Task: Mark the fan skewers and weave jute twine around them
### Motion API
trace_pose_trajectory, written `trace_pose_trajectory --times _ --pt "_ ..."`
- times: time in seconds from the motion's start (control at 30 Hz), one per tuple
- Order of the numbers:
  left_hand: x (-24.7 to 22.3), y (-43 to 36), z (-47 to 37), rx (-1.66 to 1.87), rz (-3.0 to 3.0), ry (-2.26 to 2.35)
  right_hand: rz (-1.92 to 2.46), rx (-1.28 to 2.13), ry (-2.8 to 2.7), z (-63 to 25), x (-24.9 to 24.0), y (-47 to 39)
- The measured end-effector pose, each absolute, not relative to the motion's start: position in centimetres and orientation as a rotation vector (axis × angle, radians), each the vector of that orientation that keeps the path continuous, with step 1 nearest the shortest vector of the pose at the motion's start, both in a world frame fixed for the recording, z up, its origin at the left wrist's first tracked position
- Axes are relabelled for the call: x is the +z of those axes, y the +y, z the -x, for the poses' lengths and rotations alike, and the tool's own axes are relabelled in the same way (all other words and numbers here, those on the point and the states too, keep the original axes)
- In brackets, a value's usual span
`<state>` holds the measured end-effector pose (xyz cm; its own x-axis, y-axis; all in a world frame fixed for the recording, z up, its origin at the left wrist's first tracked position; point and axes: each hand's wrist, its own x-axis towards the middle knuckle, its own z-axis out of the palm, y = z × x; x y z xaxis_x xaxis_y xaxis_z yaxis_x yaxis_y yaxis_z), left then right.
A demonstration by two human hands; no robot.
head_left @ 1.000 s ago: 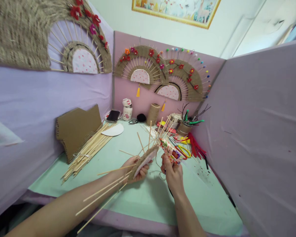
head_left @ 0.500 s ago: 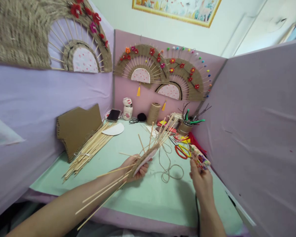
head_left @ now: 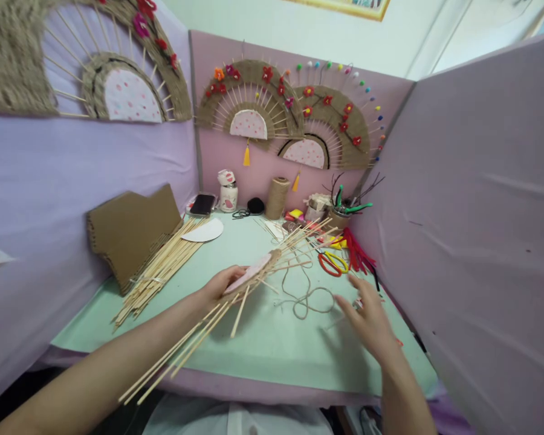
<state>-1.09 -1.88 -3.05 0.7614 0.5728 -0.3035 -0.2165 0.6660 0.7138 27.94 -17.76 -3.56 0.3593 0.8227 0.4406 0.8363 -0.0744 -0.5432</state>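
Note:
My left hand [head_left: 224, 284] is closed on the edge of a stick fan [head_left: 254, 273]. Its half-round base has a pale pink spotted face and a twine-coloured rim, with thin wooden sticks fanning out at both ends. My right hand [head_left: 369, 317] hovers over the table's right side, fingers apart and nothing seen in them. Partly hidden behind it lies a small item, too covered to name. Between the hands, loose twine [head_left: 306, 296] curls on the table. Scissors [head_left: 333, 264] with red and yellow handles rest just beyond my right fingertips.
On the left lie a bundle of wooden sticks [head_left: 163, 272], a white half-circle [head_left: 206, 231] and brown cardboard [head_left: 131, 223]. A twine spool [head_left: 277, 198], a bottle [head_left: 228, 196] and a tin with green-handled pliers [head_left: 340, 220] line the back. Red fuzzy stems [head_left: 357, 251] lie right.
My right hand has let go of the flower-patterned tool with a cord and opened. My left hand has turned the fan, so its spotted face now points up and left.

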Motion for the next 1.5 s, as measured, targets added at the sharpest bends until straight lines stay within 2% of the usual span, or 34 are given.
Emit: trace_pose_trajectory --times 0.1,0.2,0.4,0.63,1.5 --pt "-2.3 -2.3 1.5 0.523 -0.832 0.660 1.508 0.413 -1.643 -22.5 -2.4 -14.4" --pt "-1.6 -2.5 2.2 0.543 -0.925 0.719 1.333 0.673 -1.630 -19.1 -2.3 -11.6" --pt "-1.8 -1.5 4.2 0.640 -1.163 0.877 1.215 1.158 -1.476 -19.8 -3.3 -9.9" --pt "-1.7 -1.0 4.9 0.631 -1.375 0.981 1.217 1.153 -1.245 -21.8 -3.6 -9.7" --pt "-2.2 -0.9 4.9 0.577 -1.528 1.012 1.182 1.170 -1.122 -21.1 -4.1 -9.7"
